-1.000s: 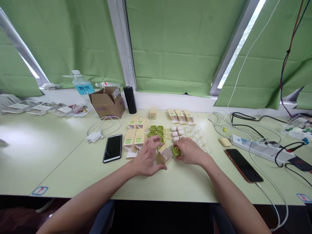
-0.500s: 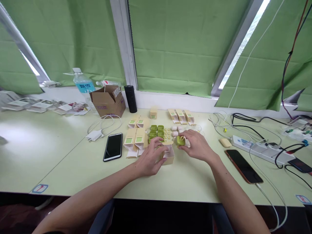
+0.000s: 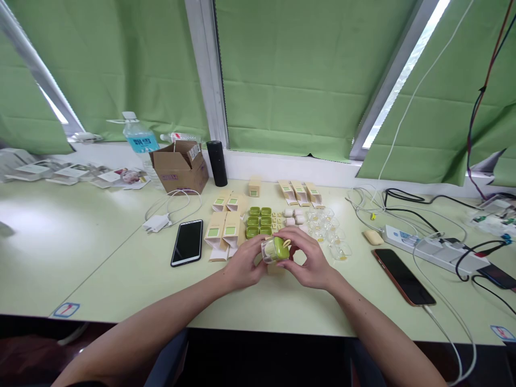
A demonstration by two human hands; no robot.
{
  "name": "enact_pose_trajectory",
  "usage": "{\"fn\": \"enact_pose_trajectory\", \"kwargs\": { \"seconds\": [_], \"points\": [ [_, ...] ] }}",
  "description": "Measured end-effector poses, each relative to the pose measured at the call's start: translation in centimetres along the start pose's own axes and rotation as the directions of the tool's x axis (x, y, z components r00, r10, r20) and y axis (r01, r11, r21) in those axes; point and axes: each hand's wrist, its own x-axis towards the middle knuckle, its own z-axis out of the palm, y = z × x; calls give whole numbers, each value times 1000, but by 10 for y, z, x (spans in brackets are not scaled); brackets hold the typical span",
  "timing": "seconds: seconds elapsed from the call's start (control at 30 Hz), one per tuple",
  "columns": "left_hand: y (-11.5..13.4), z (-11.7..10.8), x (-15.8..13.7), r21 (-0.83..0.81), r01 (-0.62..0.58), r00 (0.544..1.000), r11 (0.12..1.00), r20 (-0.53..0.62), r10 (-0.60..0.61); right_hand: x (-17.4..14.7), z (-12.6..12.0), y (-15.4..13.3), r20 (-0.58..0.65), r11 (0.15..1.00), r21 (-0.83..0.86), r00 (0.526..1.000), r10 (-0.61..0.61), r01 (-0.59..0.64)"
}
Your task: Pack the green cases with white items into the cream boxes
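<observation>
A small clear container with a green lid [image 3: 278, 249] and a pale yellow loop lies tilted between my two hands. My left hand [image 3: 246, 262] grips its clear end, and my right hand [image 3: 309, 261] has its fingers around the lid end. Just below it, a small cream box [image 3: 276, 269] stands on the table, mostly hidden. Beyond my hands sit several green lids [image 3: 253, 221] in two columns, small yellow loops [image 3: 276, 220], whitish cylindrical pieces [image 3: 289, 221] and clear cups [image 3: 336, 235].
Cream boxes [image 3: 231, 230] lie to the left, and others [image 3: 299, 192] behind. A phone [image 3: 187, 243], a charger [image 3: 156, 223], a brown carton [image 3: 179, 171] and a black cylinder [image 3: 216, 164] are leftward. Rightward are another phone [image 3: 403, 275], a power strip [image 3: 427, 248] and cables.
My right hand has brought the green-lidded container leftward over the cream box. My left hand has left the box's edge and now grips the container too. The clear cups have come into view.
</observation>
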Motion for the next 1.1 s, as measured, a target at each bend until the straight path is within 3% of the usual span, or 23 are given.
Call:
{"fn": "enact_pose_trajectory", "kwargs": {
  "seconds": [0.17, 0.33, 0.6, 0.73, 1.1],
  "points": [
    [4, -3, 2, -15, 67, 997, 998, -22, -68, 0, -6, 8, 59, 999, -53, 998, -8, 11],
    [2, -1, 1, -8, 118, 991, 993, -67, -118, 2, -15, 8, 104, 974, -223, 994, -28, 51],
    [-5, 2, -6, -19, 134, 989, 991, -59, -135, 0, -15, 3, 198, 805, -567, 977, -74, 176],
    [-5, 1, -5, -19, 156, 987, 988, -31, -157, 0, -13, 2, 245, 738, -651, 969, -19, 179],
    [-7, 2, -7, -25, 142, 990, 990, -4, -142, 2, -12, 5, 268, 821, -568, 956, 122, 55]
  ]
}}
